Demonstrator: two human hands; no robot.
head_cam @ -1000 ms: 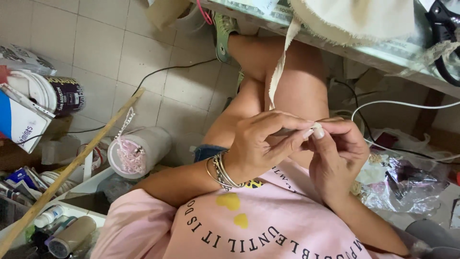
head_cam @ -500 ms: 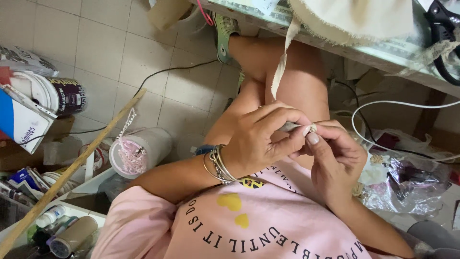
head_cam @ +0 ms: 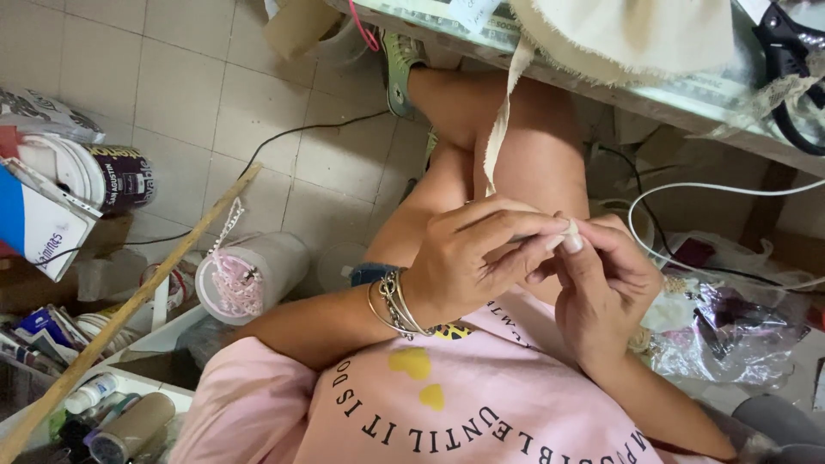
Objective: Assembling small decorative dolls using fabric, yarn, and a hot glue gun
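Both hands, left hand point(head_cam: 468, 262) and right hand point(head_cam: 606, 288), pinch the cream fabric strip's point(head_cam: 503, 120) end together (fingertips closed), keeping it steady.

One camera sits on the head and looks steeply down, very near the hands point(head_cam: 533, 266) and lap. It also sees the floor point(head_cam: 172, 77) and the table point(head_cam: 687, 94) edge.
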